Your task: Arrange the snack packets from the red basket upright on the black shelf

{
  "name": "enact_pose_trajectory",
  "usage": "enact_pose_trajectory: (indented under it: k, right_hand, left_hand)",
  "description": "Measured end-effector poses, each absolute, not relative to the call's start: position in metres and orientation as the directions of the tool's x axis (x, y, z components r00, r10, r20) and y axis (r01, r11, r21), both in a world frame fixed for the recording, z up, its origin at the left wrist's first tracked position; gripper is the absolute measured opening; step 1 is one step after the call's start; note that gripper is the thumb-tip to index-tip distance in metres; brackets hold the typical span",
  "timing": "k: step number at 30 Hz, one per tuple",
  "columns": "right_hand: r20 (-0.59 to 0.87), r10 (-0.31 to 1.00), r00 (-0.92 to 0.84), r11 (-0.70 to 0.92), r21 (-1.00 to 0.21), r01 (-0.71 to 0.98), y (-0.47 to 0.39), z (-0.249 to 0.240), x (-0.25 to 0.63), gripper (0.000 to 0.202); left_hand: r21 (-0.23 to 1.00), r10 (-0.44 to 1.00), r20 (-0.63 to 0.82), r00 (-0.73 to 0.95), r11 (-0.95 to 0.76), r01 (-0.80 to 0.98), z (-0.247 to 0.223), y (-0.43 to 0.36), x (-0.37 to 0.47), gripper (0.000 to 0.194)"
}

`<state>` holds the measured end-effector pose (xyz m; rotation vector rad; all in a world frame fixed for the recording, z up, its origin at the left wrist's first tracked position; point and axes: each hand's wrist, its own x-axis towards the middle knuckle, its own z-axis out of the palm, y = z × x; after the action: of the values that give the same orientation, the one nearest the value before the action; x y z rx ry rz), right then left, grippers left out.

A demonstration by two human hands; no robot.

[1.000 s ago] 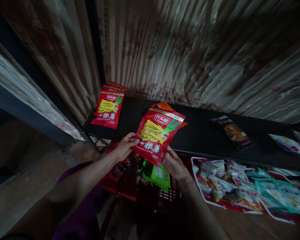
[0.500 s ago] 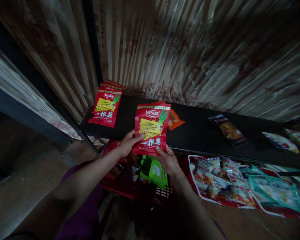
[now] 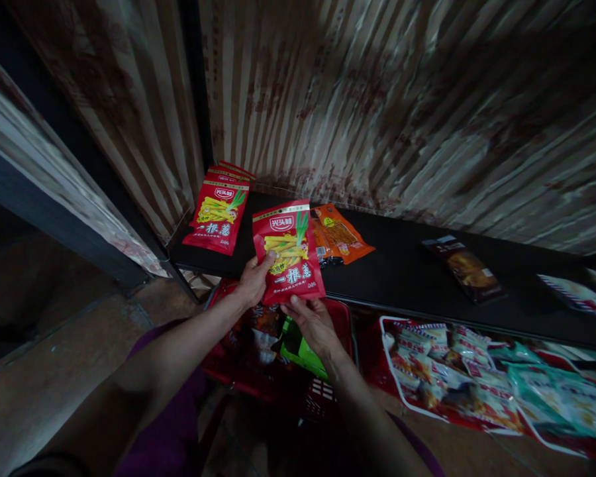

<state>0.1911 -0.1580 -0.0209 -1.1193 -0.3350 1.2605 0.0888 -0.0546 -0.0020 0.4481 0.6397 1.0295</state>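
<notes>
A red snack packet (image 3: 288, 255) with yellow sticks and a green onion on its front is held up over the front edge of the black shelf (image 3: 377, 285). My left hand (image 3: 255, 279) grips its left side, thumb on the front. At its bottom edge my right hand (image 3: 310, 321) pinches it between thumb and fingers. Several matching red packets (image 3: 218, 215) lie overlapped at the shelf's left end. Just behind the held packet is an orange packet (image 3: 345, 235), partly covered by it.
Below my hands stands a red basket (image 3: 347, 324) with a green packet (image 3: 302, 351) and dark packets. A brown packet (image 3: 464, 268) lies farther right on the shelf. White-rimmed red baskets (image 3: 402, 397) of snack bags sit below right. Wrinkled striped sheeting (image 3: 377, 119) hangs behind.
The held packet has moved left and tilted anticlockwise, showing more of the orange packet. My right hand has shifted from its lower right corner to the bottom edge.
</notes>
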Motion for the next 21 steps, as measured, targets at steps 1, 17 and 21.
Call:
enact_pose_trajectory:
  k: [1, 17, 21]
  right_hand:
    - [-0.351, 0.87, 0.345, -0.116, -0.828, -0.549, -0.157, -0.021, 0.189, 0.029]
    - [-0.347, 0.863, 0.368, -0.156, -0.874, -0.46, -0.165, -0.027, 0.177, 0.028]
    - [-0.359, 0.841, 0.404, -0.129, -0.859, -0.495, -0.167, -0.024, 0.179, 0.027]
  left_hand:
    - [0.621, 0.891, -0.278, 0.358, 0.451, -0.64, -0.002, -0.055, 0.089, 0.049]
    - [0.594, 0.881, -0.306, 0.362, 0.473, -0.65, 0.004, -0.035, 0.07, 0.04]
    - [0.611, 0.888, -0.309, 0.339, 0.459, -0.645, 0.008, -0.034, 0.063, 0.039]
